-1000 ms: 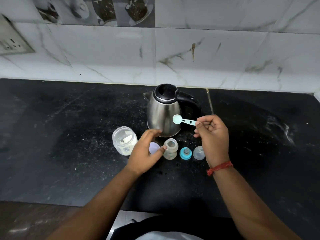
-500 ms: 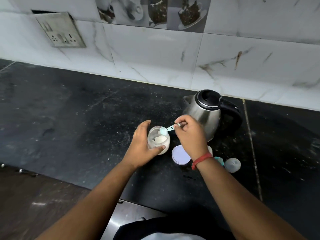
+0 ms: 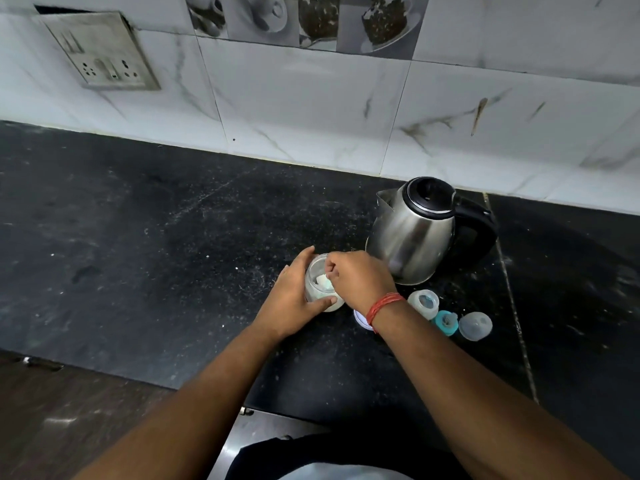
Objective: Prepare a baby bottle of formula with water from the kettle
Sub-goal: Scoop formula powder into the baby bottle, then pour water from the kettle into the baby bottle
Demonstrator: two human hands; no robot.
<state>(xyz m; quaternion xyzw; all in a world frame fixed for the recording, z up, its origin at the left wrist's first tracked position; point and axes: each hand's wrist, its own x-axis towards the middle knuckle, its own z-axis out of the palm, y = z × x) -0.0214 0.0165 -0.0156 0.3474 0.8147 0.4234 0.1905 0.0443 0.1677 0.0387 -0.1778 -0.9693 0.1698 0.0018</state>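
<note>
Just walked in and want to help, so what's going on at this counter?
A person is scooping formula. The left hand holds the powder jar steady on the black counter, while the right hand dips a small scoop into it. The open baby bottle, its teal ring and clear cap wait beside the kettle.
</note>
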